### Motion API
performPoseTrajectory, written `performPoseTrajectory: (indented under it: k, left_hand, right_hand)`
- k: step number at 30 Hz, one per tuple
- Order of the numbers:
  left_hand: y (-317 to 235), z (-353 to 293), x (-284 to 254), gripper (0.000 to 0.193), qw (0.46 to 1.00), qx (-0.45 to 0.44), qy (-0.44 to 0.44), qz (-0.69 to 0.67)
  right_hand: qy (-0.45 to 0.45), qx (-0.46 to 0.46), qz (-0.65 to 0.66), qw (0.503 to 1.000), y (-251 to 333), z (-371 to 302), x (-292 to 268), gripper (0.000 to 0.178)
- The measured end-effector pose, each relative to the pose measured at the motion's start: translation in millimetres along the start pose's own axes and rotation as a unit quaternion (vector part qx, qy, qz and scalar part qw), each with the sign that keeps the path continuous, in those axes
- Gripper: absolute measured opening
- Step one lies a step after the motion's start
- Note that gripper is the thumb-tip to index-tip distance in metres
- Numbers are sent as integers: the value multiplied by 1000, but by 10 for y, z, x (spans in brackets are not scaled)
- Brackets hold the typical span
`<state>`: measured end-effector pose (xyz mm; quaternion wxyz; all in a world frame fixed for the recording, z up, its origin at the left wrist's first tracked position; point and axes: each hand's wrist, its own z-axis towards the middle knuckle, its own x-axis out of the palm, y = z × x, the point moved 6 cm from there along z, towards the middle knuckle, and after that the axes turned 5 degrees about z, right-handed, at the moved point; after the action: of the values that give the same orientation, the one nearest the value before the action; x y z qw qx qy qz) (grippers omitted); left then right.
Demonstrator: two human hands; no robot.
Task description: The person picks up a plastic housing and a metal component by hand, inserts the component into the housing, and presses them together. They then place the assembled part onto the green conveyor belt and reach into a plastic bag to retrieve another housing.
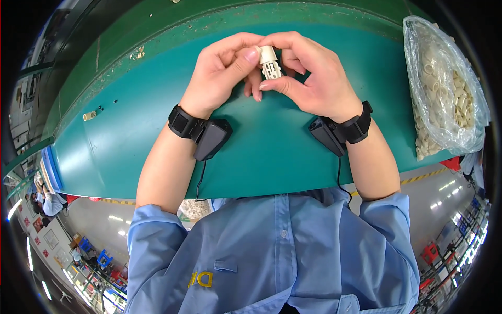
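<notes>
Hands [222, 70] | holding cream plastic part [269, 58] | shirt [319, 246]: yellow lettering [204, 279], seemingly part-hidden

Cream fitting [268, 55]; green table [272, 152]; blue shirt [246, 235].

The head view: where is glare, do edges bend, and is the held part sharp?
Head view: pale glare on the left of the green table, shine on the clear bag; head view: the table's near edge bows and the corners are black; head view: the cream fitting looks fairly sharp.
</notes>
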<state>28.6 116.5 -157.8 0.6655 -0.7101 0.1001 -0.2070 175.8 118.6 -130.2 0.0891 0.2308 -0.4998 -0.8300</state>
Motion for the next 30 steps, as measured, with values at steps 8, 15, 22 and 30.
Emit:
performPoseTrajectory:
  k: [8,15,22,30]
  left_hand:
    - [-120,31,140,23,1000,-7,29,-4]
    - [-593,210,192,23,933,-147,-4,327]
    - [-773,417,-1775,27,866,-74,-236,434]
    - [-741,690,-2217,34,804,-48,-243,540]
  right_hand:
    - [60,8,46,997,58,-58,-123,49]
    - [56,25,29,998,11,-75,-349,51]
    - [25,76,92,993,-168,-46,-429,41]
    - [46,91,109,989,-230,-27,-499,24]
